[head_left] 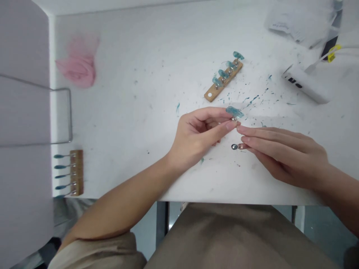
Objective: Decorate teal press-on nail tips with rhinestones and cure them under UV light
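**Blue piece held up just on the near side of the wood strip**

The wood strip lies aslant on the white table, with four blue tips on small metal stems along it. Just on its near side, the left hand has thumb and forefinger closed on the short stem under a blue piece — the piece sits above the pinch.

The right hand is nearer the person and to the right of the strip, its fingers long and together, closed on a thin tool with a round, shiny end. Its fingertips are right by the left thumb; whether they touch it, I cannot tell.

Right of the strip are a white device and, farther back, a plastic bag. Well to its left lie a pink cloth and — nearer the person — a second strip with more blue tips. Blue flecks dot the table beside the first strip.
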The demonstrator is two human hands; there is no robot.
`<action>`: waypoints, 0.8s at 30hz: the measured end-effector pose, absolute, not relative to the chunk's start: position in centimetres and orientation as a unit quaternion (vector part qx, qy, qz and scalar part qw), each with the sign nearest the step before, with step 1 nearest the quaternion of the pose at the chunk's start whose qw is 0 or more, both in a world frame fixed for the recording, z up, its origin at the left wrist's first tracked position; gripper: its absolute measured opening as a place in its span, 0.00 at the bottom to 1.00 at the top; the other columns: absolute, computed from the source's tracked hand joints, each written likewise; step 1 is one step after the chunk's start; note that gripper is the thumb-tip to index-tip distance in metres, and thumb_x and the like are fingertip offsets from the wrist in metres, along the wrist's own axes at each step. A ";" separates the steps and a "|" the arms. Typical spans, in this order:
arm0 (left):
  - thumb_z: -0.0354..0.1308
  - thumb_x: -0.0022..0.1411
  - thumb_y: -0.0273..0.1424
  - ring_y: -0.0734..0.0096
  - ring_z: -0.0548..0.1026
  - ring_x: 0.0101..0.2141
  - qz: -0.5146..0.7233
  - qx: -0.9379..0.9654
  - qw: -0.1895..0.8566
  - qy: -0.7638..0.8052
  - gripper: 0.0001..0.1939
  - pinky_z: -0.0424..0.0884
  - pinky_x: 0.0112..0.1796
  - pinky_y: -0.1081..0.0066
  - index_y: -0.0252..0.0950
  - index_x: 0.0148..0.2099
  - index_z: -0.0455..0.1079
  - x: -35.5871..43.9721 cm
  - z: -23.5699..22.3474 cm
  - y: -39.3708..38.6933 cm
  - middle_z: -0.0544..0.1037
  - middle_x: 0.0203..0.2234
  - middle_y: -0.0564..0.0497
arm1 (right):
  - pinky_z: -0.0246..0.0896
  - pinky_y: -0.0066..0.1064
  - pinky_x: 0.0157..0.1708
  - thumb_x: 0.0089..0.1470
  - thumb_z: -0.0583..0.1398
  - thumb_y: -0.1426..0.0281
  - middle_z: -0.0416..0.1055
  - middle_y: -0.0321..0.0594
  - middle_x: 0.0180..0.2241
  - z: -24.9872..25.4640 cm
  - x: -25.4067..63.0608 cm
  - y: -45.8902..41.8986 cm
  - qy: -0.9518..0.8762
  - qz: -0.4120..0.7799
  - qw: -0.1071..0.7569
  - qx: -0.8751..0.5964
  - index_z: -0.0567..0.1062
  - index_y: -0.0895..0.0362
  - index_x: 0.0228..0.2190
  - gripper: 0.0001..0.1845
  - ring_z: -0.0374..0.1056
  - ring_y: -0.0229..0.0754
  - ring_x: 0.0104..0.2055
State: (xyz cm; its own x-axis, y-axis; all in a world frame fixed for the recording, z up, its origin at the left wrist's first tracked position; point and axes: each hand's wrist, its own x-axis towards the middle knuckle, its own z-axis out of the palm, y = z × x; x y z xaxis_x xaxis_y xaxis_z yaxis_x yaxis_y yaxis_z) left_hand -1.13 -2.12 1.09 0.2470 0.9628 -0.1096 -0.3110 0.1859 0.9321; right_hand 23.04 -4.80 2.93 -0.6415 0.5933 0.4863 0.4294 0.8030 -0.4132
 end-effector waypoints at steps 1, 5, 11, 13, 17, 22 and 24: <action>0.82 0.59 0.39 0.80 0.68 0.21 0.480 0.423 0.662 0.391 0.08 0.70 0.24 0.71 0.47 0.39 0.88 -1.1 1.1 -2.1 0.81 0.23 0.56 | 0.81 0.28 0.62 0.66 0.63 0.85 0.74 0.38 0.63 3.0 23.0 -4.8 -0.896 0.126 0.314 -0.288 0.76 0.56 0.57 0.22 0.76 0.36 0.64; 0.82 0.58 0.41 0.80 0.70 0.22 0.474 0.421 0.655 0.411 0.10 0.69 0.22 0.73 0.46 0.39 0.88 -1.2 1.2 -2.1 0.86 0.29 0.54 | 0.77 0.25 0.66 0.68 0.63 0.84 0.76 0.37 0.61 3.4 23.0 -4.7 -0.881 0.133 0.315 -0.326 0.75 0.58 0.57 0.20 0.77 0.34 0.63; 0.81 0.60 0.42 0.78 0.73 0.23 0.469 0.435 0.656 0.400 0.10 0.69 0.21 0.73 0.47 0.40 0.88 -1.2 1.3 -2.2 0.86 0.28 0.54 | 0.83 0.30 0.59 0.73 0.60 0.78 0.78 0.36 0.57 3.1 23.8 -5.1 -0.808 0.269 0.319 -0.415 0.73 0.50 0.66 0.24 0.79 0.38 0.60; 0.81 0.60 0.41 0.77 0.75 0.25 0.472 0.438 0.656 0.392 0.09 0.69 0.23 0.73 0.48 0.40 0.88 -1.2 1.3 -2.2 0.86 0.30 0.54 | 0.83 0.34 0.61 0.74 0.59 0.77 0.79 0.37 0.57 2.8 24.0 -5.3 -0.788 0.307 0.331 -0.419 0.72 0.48 0.67 0.26 0.79 0.40 0.60; 0.82 0.59 0.41 0.76 0.77 0.27 0.481 0.441 0.654 0.383 0.09 0.71 0.24 0.73 0.48 0.40 0.88 -1.1 1.3 -2.2 0.85 0.30 0.54 | 0.83 0.35 0.61 0.74 0.58 0.77 0.78 0.37 0.58 2.6 24.2 -5.4 -0.780 0.326 0.333 -0.417 0.72 0.47 0.67 0.26 0.80 0.40 0.58; 0.82 0.57 0.44 0.77 0.71 0.23 0.475 0.444 0.643 0.406 0.11 0.69 0.24 0.71 0.47 0.37 0.87 -1.1 1.4 -2.2 0.82 0.26 0.54 | 0.82 0.27 0.57 0.73 0.60 0.76 0.79 0.34 0.56 2.9 24.0 -5.4 -0.799 0.289 0.316 -0.422 0.74 0.47 0.66 0.24 0.81 0.36 0.56; 0.82 0.58 0.43 0.78 0.68 0.22 0.469 0.448 0.644 0.406 0.10 0.69 0.24 0.71 0.48 0.38 0.88 -1.1 1.5 -2.2 0.78 0.22 0.55 | 0.81 0.24 0.56 0.74 0.60 0.76 0.79 0.34 0.56 3.2 23.8 -5.4 -0.806 0.277 0.313 -0.420 0.75 0.50 0.63 0.21 0.81 0.34 0.55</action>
State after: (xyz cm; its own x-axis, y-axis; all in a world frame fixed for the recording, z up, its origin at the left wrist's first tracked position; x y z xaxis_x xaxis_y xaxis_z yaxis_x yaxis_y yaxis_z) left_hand -1.13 -2.15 1.49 0.2307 0.9676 -0.1024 -0.2414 0.1589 0.9573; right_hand 23.79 -5.39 3.16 -0.4517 0.8496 0.2724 0.5029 0.4946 -0.7088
